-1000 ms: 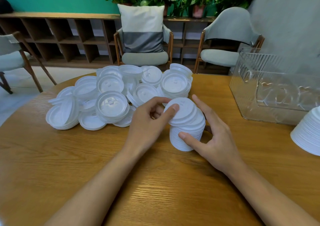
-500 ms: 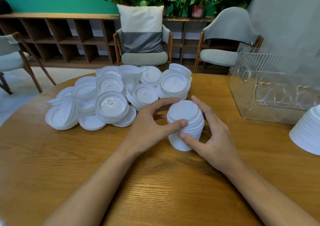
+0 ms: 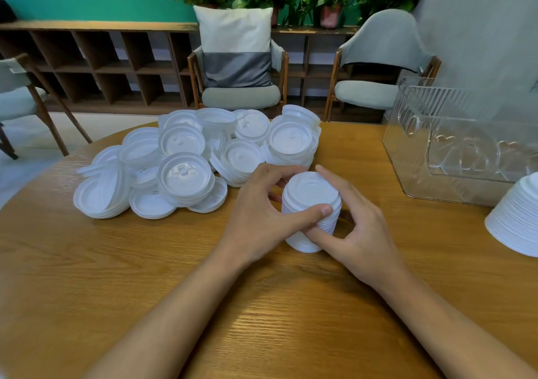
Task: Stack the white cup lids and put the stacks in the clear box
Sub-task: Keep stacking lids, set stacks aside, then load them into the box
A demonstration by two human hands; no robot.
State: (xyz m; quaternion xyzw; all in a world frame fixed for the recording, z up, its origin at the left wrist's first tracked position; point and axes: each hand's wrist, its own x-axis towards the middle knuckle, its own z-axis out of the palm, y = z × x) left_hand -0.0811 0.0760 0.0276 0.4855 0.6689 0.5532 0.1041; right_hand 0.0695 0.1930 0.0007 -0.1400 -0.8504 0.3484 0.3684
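Observation:
A tall stack of white cup lids (image 3: pixel 311 195) stands upright on the round wooden table (image 3: pixel 145 276), between both my hands. My left hand (image 3: pixel 256 218) curls round its left side, thumb across the front. My right hand (image 3: pixel 358 227) wraps the right side, thumb under the left thumb. A loose heap of white lids (image 3: pixel 186 169) lies behind and to the left. The clear box (image 3: pixel 460 143) stands at the right, ribbed walls, with no lids seen in it. Another lid stack (image 3: pixel 518 221) lies on its side at the right edge.
Two grey chairs (image 3: pixel 241 87) (image 3: pixel 378 67), one with a cushion, stand beyond the table's far edge. A third chair (image 3: pixel 17 93) is at the left. A wooden shelf unit and potted plants line the green wall.
The top lids sat skewed on the stack a second ago; they now sit square. Both hands have closed in round the stack, and my left thumb has come across its front.

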